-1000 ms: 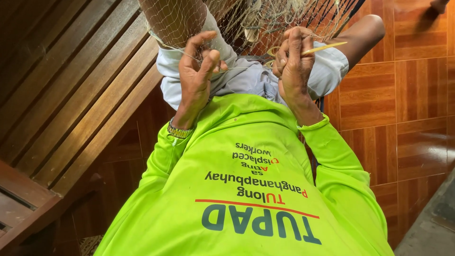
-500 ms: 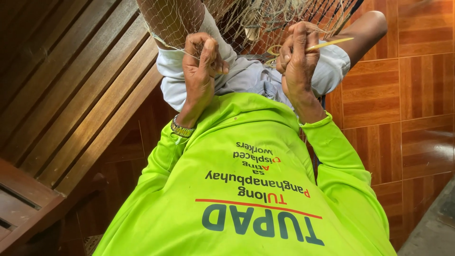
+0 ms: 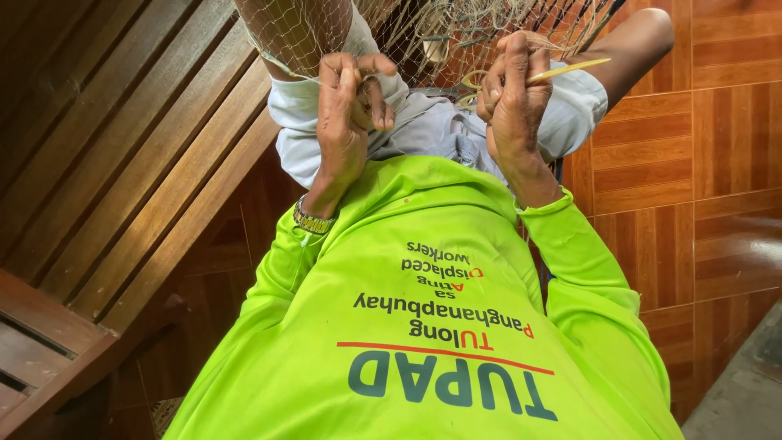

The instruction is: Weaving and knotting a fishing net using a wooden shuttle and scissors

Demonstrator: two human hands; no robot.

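While the person is seated on a slatted brown wooden bench (image 3: 122,163), a fine, pale, knotted fishing net (image 3: 456,24) is held up over the lap by both hands. The left hand (image 3: 346,122) is closed on the mesh, with the fingers curled down over a fold of netting and the thumb pressed against it near the knee. A metal-link wristwatch (image 3: 312,220) is worn on the left wrist. The right hand (image 3: 513,102) is likewise drawn together, and a slim yellow netting needle (image 3: 570,69) is pinched between its thumb and fingers, so that the point is directed toward the right, away from the hand. Some strands of the net are also caught under these fingers; exactly how many cannot be told.

The net is draped from the top edge of the view down across both bare knees, and light grey shorts (image 3: 423,130) are seen beneath it. A bright lime-green long-sleeved shirt (image 3: 423,326) with dark and red printed lettering fills the lower part of the view. Glossy reddish-brown floor tiles (image 3: 700,163) are visible to the right.
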